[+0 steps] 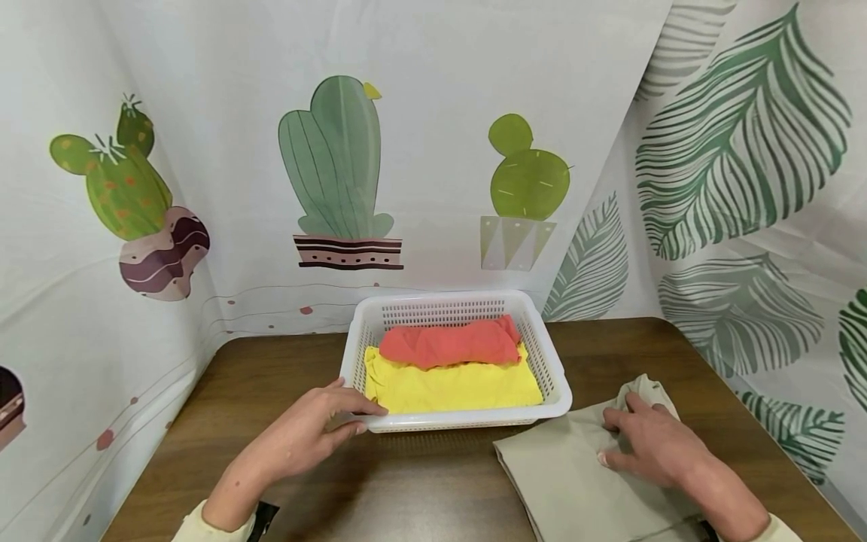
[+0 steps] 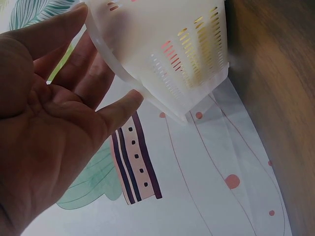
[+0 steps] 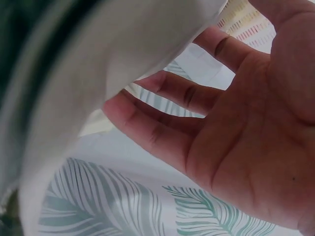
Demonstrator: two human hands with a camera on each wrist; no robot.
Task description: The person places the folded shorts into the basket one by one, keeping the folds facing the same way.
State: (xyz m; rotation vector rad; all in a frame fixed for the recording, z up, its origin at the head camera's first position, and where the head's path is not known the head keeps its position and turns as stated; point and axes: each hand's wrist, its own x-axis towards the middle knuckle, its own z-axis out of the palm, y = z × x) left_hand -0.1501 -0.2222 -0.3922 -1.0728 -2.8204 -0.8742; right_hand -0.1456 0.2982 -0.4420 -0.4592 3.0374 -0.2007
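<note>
A white plastic basket (image 1: 467,418) stands on the table in the head view. Inside it a rolled red cloth (image 1: 447,344) lies behind a folded yellow cloth (image 1: 454,388). My left hand (image 1: 298,429) holds the basket's front left corner, the rim between thumb and fingers; the left wrist view shows the fingertips at that rim (image 2: 110,59). To the right lies a folded grey-beige garment (image 1: 569,467), crumpled at its far end. My right hand (image 1: 657,444) rests on it with loosely bent fingers. In the right wrist view the fingertips touch the garment's edge (image 3: 123,54).
The brown wooden table (image 1: 271,376) ends in rounded far corners. A white curtain (image 1: 433,45) printed with cacti and leaves hangs behind and beside it. The basket stands near the table's far edge.
</note>
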